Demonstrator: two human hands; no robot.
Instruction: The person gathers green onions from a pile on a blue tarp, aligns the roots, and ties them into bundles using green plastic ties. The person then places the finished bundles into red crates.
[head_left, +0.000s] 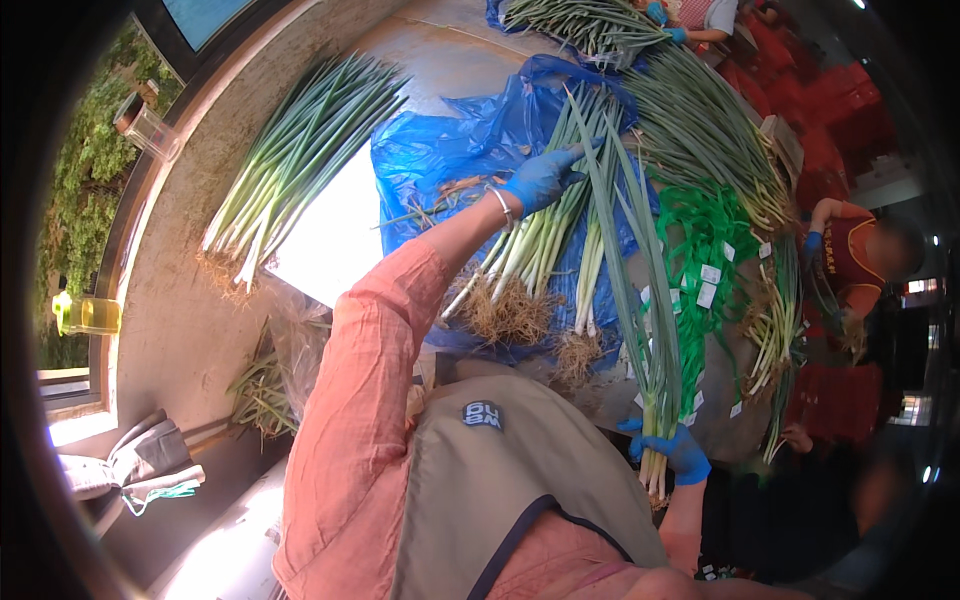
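Observation:
My left hand (546, 181), in a blue glove, reaches over a pile of green onions (529, 251), its index finger extended and thumb apart. It lies against or just above the leaves, and the finger undersides are hidden. My right hand (681, 452), also gloved in blue, grips a small bunch of green onions (660, 382) low on the white stems. The roots hang below that hand, while the long leaves point away from me across the table. A few more green onions (591, 262) lie beside the pile, roots towards me. Under both is a blue plastic sheet (431, 154).
Green tie strips with white tags (701, 232) lie right of the sheet. Large heaps of green onions stand at the left (307, 150) and far right (697, 120). A glass jar (146, 129) is on the window ledge. Co-workers (851, 255) are at the right and far end.

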